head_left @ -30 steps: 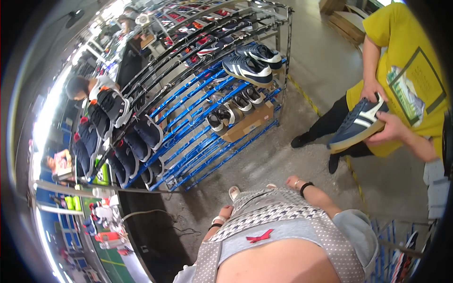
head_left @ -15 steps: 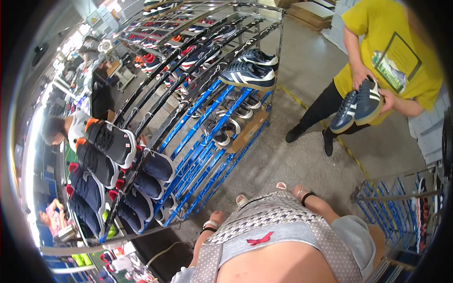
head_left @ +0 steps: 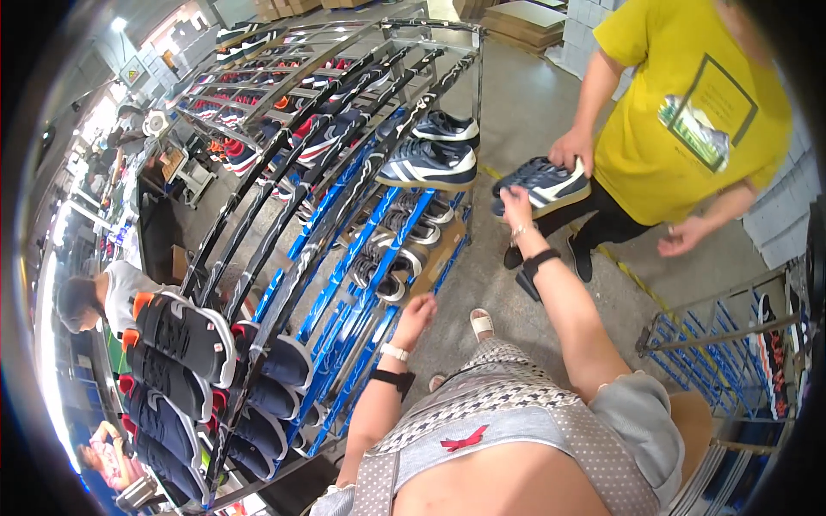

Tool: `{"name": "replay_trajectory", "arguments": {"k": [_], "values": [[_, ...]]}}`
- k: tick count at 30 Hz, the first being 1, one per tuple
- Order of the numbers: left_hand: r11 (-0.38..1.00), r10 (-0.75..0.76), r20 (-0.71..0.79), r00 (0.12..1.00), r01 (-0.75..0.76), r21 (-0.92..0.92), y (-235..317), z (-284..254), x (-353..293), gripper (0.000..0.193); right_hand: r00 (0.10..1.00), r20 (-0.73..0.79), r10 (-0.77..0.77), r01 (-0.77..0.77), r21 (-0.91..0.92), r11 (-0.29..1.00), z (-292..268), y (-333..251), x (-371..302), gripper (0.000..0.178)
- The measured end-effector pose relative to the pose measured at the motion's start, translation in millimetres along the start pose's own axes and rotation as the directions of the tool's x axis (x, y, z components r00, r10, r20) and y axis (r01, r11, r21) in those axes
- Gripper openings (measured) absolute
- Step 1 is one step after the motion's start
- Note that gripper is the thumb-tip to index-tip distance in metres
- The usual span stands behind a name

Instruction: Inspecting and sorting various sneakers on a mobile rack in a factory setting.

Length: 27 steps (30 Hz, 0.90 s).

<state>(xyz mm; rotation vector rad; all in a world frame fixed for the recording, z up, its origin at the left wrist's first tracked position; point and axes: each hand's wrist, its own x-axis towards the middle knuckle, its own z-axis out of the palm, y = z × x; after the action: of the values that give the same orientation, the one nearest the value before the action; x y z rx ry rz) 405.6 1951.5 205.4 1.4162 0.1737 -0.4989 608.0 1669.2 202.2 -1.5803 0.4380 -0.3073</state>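
Note:
Ahead of me, a person in a yellow T-shirt [head_left: 662, 138] grips a pair of navy sneakers [head_left: 542, 182] with white stripes and gum soles in one hand. My right hand [head_left: 516, 206] is stretched out to the near end of this pair, its fingers closed on a sneaker. The person's other hand [head_left: 684, 236] hangs free. Beside the rack, my left hand [head_left: 416, 316] is raised with nothing in it, its fingers loosely bent and the thumb apart. A similar navy pair [head_left: 428, 159] rests on the end of the shoe rack [head_left: 297, 232].
Black and navy shoes [head_left: 185, 340] with orange or red linings fill the rack's near left end. Striped shoes [head_left: 379, 268] stand on a lower tier. At the right is another blue-barred rack [head_left: 697, 348]. Someone in white [head_left: 125, 292] is beyond the rack; cardboard [head_left: 525, 30] lies behind.
My right arm has stretched forward to the sneakers, and my left hand has risen beside the rack. The person has moved the pair leftward toward me, letting go with one hand.

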Motion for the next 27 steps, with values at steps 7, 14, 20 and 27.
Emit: {"name": "replay_trajectory", "arguments": {"k": [7, 14, 20, 27], "values": [[0.91, -0.094, -0.15, 0.984, 0.024, -0.413, 123.3, 46.9, 115.6, 0.057, 0.744, 0.487, -0.457, 0.557, -0.075, 0.827, 66.2, -83.9, 118.8, 0.076], [0.821, -0.321, -0.371, 0.871, 0.061, -0.567, 178.2, 85.4, 219.4, 0.064, 0.784, 0.563, -0.262, 0.526, -0.376, 0.763, 94.0, -91.4, 144.6, 0.056], [0.8, -0.223, -0.312, 0.923, -0.01, -0.599, 165.7, 68.7, 217.5, 0.029, 0.875, 0.405, -0.267, 0.309, -0.041, 0.95, 60.7, -68.6, 134.0, 0.048], [0.415, 0.222, 0.165, 0.961, 0.06, -0.908, 76.2, -9.4, 125.5, 0.036, 0.834, 0.507, 0.217, -0.445, 0.386, 0.808, 19.2, -82.2, 33.1, 0.032]]}}
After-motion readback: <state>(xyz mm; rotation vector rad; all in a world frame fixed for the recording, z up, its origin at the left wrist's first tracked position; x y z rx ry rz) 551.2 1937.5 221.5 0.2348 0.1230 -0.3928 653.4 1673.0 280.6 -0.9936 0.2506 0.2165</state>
